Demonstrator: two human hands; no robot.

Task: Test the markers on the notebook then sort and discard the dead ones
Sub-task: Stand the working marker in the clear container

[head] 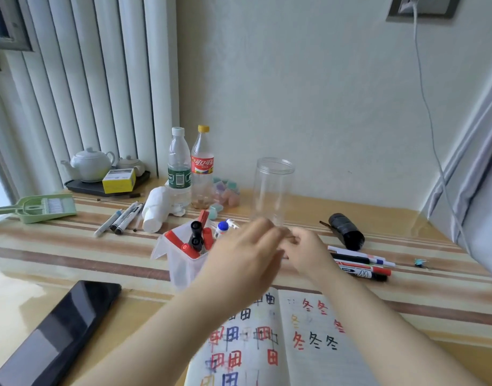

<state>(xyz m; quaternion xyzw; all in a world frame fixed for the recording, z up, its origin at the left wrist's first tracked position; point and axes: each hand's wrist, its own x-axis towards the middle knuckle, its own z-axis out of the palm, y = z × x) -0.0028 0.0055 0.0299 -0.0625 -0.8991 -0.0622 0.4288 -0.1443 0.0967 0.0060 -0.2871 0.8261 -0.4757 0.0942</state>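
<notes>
White teapot point(89, 163) set on a dark tray point(80, 186), two bottles point(190, 165) stood together, green dustpan point(40, 208) laid at left, black phone point(55, 334) laid on the striped counter point(72, 252)

Your striped tabletop point(72, 263) carries an open notebook point(308, 344), a marker cup point(183, 263), four loose markers point(361, 263) at right, a clear jar point(272, 190), two bottles point(190, 168), a phone point(58, 332) and a green dustpan point(41, 208).
</notes>
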